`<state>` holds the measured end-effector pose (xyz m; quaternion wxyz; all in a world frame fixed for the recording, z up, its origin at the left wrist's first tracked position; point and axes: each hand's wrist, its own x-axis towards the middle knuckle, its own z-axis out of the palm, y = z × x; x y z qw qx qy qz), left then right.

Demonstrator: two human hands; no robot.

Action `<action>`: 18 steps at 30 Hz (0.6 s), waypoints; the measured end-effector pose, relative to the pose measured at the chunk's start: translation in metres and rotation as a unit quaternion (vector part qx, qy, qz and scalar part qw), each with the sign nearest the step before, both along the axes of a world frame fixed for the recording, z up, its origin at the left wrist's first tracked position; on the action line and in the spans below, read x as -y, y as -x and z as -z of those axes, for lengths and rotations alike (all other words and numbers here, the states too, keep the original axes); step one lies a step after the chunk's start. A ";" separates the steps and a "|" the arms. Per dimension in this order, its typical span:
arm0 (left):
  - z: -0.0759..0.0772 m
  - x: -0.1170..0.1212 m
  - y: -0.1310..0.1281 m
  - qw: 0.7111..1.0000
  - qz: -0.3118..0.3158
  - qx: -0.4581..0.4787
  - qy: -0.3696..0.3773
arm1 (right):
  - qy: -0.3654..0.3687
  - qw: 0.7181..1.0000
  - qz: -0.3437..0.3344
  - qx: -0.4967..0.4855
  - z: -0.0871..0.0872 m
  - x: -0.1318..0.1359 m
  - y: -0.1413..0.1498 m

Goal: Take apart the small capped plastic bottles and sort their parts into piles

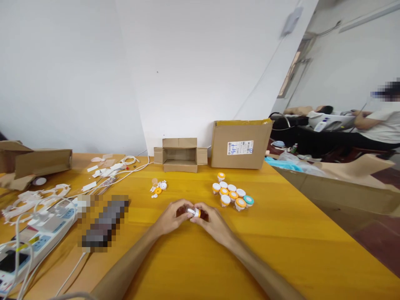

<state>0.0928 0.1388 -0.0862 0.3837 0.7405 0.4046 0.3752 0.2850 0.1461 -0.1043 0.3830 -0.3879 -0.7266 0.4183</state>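
Both my hands meet over the yellow table (pixel 281 233), holding one small jar (pixel 194 212) with an orange-rimmed white cap between them. My left hand (pixel 173 217) is closed round the jar's dark body. My right hand (pixel 211 221) is closed on the capped end. Just beyond my right hand stands a cluster of several similar small jars (pixel 231 194) with orange and white caps, one of them teal. A few loose caps and small white parts (pixel 158 188) lie ahead of my left hand.
An open small cardboard box (pixel 180 155) and a larger labelled box (pixel 240 144) stand at the wall. A power strip (pixel 40 233), white cables and plastic pieces cover the left side. Another carton (pixel 34 162) lies far left. A person sits at the right.
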 end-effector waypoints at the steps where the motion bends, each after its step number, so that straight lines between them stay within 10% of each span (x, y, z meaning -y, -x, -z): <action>1: 0.000 0.000 0.000 1.000 -0.001 -0.003 0.000 | 0.002 1.000 0.002 -0.004 0.001 0.000 0.000; 18: -0.007 0.004 -0.004 0.997 -0.027 -0.071 -0.012 | 0.024 0.998 0.023 -0.044 0.013 0.004 0.007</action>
